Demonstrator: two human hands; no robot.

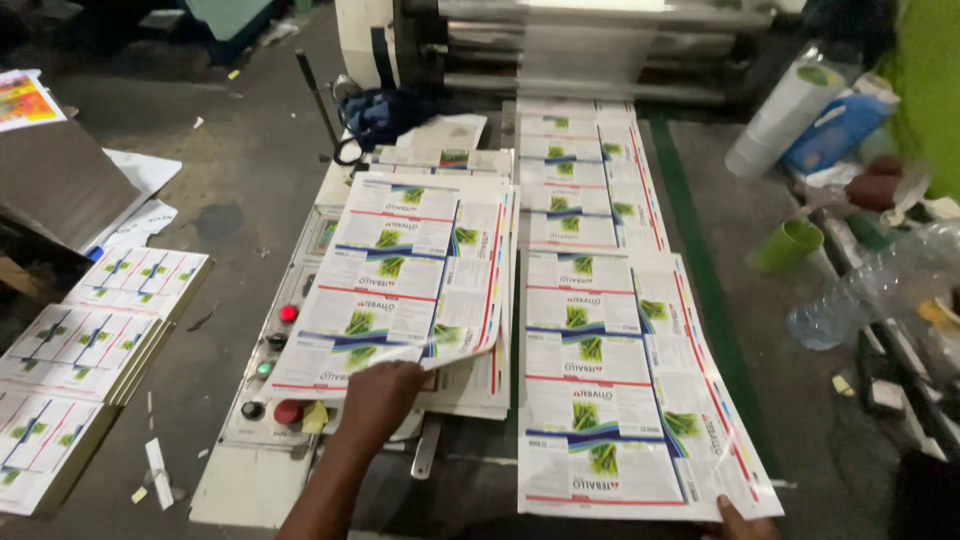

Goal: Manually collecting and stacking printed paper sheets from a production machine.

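My left hand (378, 392) grips the near edge of a glossy printed sheet (395, 280), white with green plant pictures and red and blue stripes, lifting it off a stack of like sheets (470, 390) on the machine top. My right hand (742, 524) shows only partly at the bottom edge, its fingers resting on the near corner of another printed sheet (610, 400). That sheet lies in a line of laminated sheets (585, 180) coming off the rollers (590, 50) at the back.
A control panel (275, 370) with red, green and black buttons sits left of the stack. Stacks of printed sheets (90, 350) lie on the floor at left. At right are a green cup (790, 243), plastic bottles (870, 290), a white roll (780, 115) and a person in green (930, 90).
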